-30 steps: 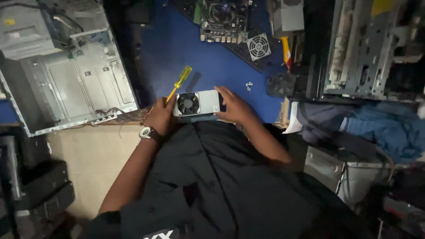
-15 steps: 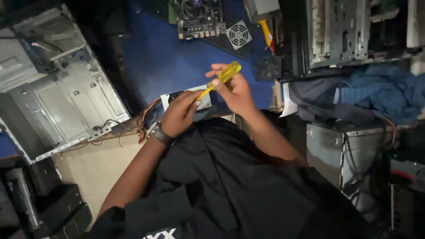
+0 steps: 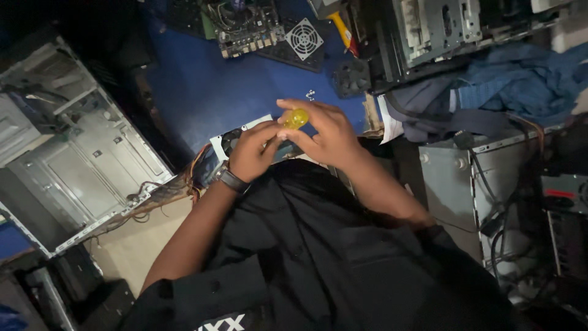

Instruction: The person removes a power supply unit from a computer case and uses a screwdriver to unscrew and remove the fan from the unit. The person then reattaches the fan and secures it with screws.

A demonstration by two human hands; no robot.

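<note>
Both hands now meet over the power supply unit (image 3: 229,144): the right hand (image 3: 324,132) has lifted the yellow screwdriver (image 3: 295,118) upright, fingers closed round it; left hand (image 3: 252,150) at eight o'clock pinches its shaft.

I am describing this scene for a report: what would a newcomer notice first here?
First, the yellow screwdriver handle at the centre, gripped by the right hand, with the left hand beside it over a power supply unit. Next, the open grey computer case at the left and the circuit board with a fan on the blue mat above.
</note>
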